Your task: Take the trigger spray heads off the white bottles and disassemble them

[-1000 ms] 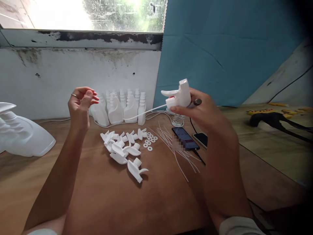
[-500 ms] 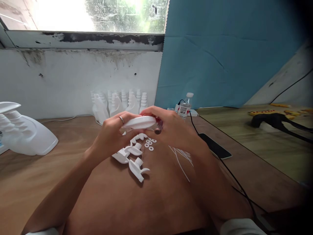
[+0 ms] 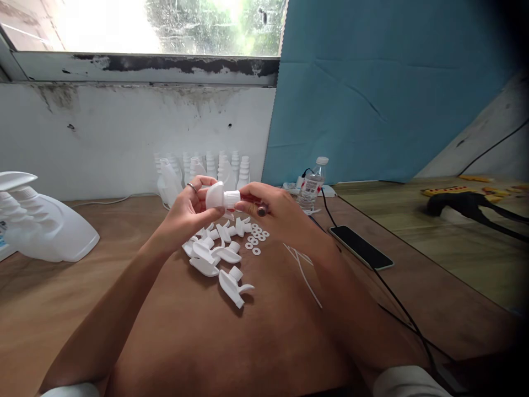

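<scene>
My left hand (image 3: 188, 212) grips a white spray head (image 3: 215, 196) by its body, its ribbed collar turned to the right. The fingertips of my right hand (image 3: 275, 207) are at the collar's open end, and a dark, round-ended tool (image 3: 262, 210) sticks out of that hand's curled fingers. Whether the right fingertips also pinch a small part at the collar is hidden. Below the hands lie several white spray heads (image 3: 230, 253) in a loose pile, with several white washers (image 3: 257, 251) to their right. Thin white tubes (image 3: 306, 281) lie beneath my right forearm.
White bottles (image 3: 168, 184) stand along the wall at the back. More large white bottles (image 3: 61, 229) are at the far left. A clear water bottle (image 3: 312, 184), a phone (image 3: 361, 247) and black cables (image 3: 403, 309) are on the right.
The spray head has been turned, so its collar now shows facing right. My hands have moved slightly apart, and more of the pile and washers shows below them.
</scene>
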The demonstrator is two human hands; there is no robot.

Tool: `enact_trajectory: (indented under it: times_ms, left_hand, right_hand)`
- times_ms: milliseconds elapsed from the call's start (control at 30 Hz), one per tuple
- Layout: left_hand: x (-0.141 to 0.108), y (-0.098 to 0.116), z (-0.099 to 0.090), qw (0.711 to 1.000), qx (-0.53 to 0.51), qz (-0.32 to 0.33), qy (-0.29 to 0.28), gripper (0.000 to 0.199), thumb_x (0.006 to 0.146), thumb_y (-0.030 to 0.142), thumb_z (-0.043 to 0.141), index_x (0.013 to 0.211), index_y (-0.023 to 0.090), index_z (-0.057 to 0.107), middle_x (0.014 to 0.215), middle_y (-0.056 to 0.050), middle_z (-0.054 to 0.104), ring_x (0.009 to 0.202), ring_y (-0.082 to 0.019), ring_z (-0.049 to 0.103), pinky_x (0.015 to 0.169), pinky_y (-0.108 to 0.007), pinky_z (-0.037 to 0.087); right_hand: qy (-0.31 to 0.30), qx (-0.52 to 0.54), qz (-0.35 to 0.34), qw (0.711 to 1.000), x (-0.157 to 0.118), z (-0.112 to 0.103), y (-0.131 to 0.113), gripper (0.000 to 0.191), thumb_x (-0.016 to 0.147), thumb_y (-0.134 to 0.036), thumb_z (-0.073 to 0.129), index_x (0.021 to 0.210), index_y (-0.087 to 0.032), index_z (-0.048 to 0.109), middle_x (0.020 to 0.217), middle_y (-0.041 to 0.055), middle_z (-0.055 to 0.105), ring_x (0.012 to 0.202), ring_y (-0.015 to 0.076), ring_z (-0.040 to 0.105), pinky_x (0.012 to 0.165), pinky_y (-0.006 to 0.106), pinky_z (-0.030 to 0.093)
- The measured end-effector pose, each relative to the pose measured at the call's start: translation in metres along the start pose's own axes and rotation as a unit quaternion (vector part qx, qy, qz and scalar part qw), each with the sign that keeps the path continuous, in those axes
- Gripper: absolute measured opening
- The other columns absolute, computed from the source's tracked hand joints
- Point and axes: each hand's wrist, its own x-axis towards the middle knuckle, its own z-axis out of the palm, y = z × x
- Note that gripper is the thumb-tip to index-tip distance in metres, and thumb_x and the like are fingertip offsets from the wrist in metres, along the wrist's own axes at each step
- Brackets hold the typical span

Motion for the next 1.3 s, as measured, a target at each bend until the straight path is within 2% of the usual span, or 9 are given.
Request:
enact_trajectory:
  times_ms: [333,500,633,733,867,1000,1133,1233,1300]
  left_hand:
    - [-0.002,0.0,0.005,0.998,0.016,-0.041,-0.053,0.031,0.08,0.04,0.068,0.099,0.019,0.057,0.082,-0.006,0.068,0.073,-0.017,0.065,0.06,-0.022,0.051]
    - [-0.003,0.002,0.004,0.998,-0.005,-0.04,-0.057,0.025,0.079,0.038,0.069,0.093,0.019,0.06,0.074,-0.001,0.063,0.063,-0.012,0.06,0.054,-0.02,0.046]
    - [0.0,-0.001,-0.001,1.0,-0.011,-0.017,0.005,0.024,0.078,0.037,0.07,0.088,0.018,0.06,0.068,0.001,0.058,0.055,-0.01,0.054,0.049,-0.019,0.044]
    - [0.005,-0.002,-0.009,0.997,-0.049,0.006,0.065,0.024,0.075,0.036,0.072,0.085,0.018,0.059,0.071,0.0,0.059,0.058,-0.012,0.057,0.05,-0.021,0.048]
    - [0.01,0.002,-0.021,0.991,-0.091,0.001,0.097,0.021,0.073,0.032,0.073,0.081,0.018,0.06,0.072,-0.002,0.06,0.058,-0.014,0.059,0.049,-0.023,0.049]
    - [0.011,0.005,-0.024,0.985,-0.145,-0.012,0.097,0.019,0.072,0.031,0.071,0.076,0.018,0.058,0.072,-0.003,0.06,0.055,-0.014,0.058,0.05,-0.026,0.05]
    - [0.014,0.0,-0.021,0.971,-0.216,-0.041,0.098,0.023,0.077,0.035,0.067,0.071,0.017,0.054,0.072,-0.001,0.057,0.05,-0.01,0.054,0.05,-0.025,0.049]
    - [0.017,-0.006,-0.019,0.96,-0.255,-0.076,0.083,0.03,0.077,0.037,0.068,0.068,0.016,0.049,0.067,0.002,0.051,0.044,-0.006,0.048,0.046,-0.022,0.044]
    - [0.018,-0.009,-0.017,0.954,-0.271,-0.098,0.078,0.033,0.076,0.036,0.069,0.065,0.016,0.046,0.063,0.004,0.048,0.04,-0.005,0.044,0.042,-0.021,0.04]
  right_hand:
    - [0.013,-0.088,0.005,0.996,-0.003,0.009,-0.007,0.021,0.083,-0.022,0.058,0.064,-0.016,0.053,0.053,-0.0041,0.043,0.051,0.0073,0.031,0.051,0.024,0.025]
    - [0.017,-0.072,-0.032,0.997,-0.005,0.011,-0.01,0.046,0.088,-0.042,0.055,0.051,-0.016,0.047,0.048,-0.0042,0.036,0.049,0.0074,0.025,0.051,0.026,0.021]
    - [0.089,-0.08,-0.025,0.993,-0.005,0.011,-0.007,0.057,0.084,-0.054,0.058,0.046,-0.016,0.04,0.045,-0.0051,0.029,0.049,0.0072,0.021,0.05,0.026,0.021]
    - [0.114,-0.054,0.035,0.991,-0.001,-0.003,0.003,0.051,0.083,-0.054,0.06,0.051,-0.017,0.044,0.047,-0.0049,0.034,0.048,0.0069,0.026,0.049,0.025,0.022]
    - [0.075,0.037,0.168,0.982,0.006,-0.026,0.033,0.035,0.088,-0.043,0.057,0.063,-0.018,0.051,0.049,-0.0046,0.04,0.045,0.0075,0.035,0.045,0.023,0.028]
    - [0.052,0.082,0.284,0.954,0.008,-0.033,0.074,0.019,0.085,-0.025,0.059,0.069,-0.018,0.052,0.049,-0.0028,0.049,0.04,0.0096,0.045,0.043,0.024,0.039]
    - [0.014,0.108,0.401,0.91,0.004,-0.028,0.104,0.02,0.083,-0.021,0.06,0.065,-0.018,0.05,0.048,-0.0012,0.051,0.04,0.0128,0.05,0.044,0.028,0.046]
    - [-0.016,0.058,0.439,0.897,0.002,-0.027,0.114,0.02,0.083,-0.023,0.061,0.066,-0.018,0.052,0.053,0.0036,0.057,0.051,0.019,0.059,0.053,0.033,0.05]
    - [0.0,-0.016,0.423,0.906,0.003,-0.029,0.115,0.019,0.082,-0.024,0.064,0.067,-0.017,0.054,0.067,0.0095,0.064,0.069,0.0243,0.065,0.064,0.036,0.05]
